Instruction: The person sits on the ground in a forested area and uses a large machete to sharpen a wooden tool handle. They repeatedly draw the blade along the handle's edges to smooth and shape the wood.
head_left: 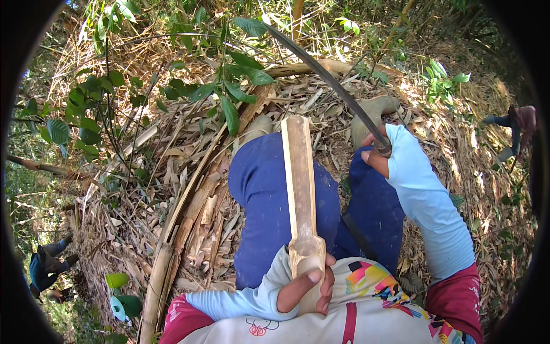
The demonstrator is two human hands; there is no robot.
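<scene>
My left hand [309,289], close to my body, is wrapped round the near end of a split bamboo piece [299,178]. The bamboo's hollow inner face is turned up, with a node near my fingers, and its far end points away over my thighs. Out to the right, my right hand [375,157] is closed round the handle end of a machete [338,86]. Its long, dark, slightly curved blade slants up and to the left, beyond the bamboo's far end and apart from it. The machete's handle is mostly hidden by my fingers.
Long split bamboo lengths [166,246] lie to my left on dry leaf litter [487,229]. A lime-green cup [117,280] and a teal container [127,307] are at lower left. Leafy saplings [91,126] grow ahead. Other people appear at the far left [48,266] and far right [522,129].
</scene>
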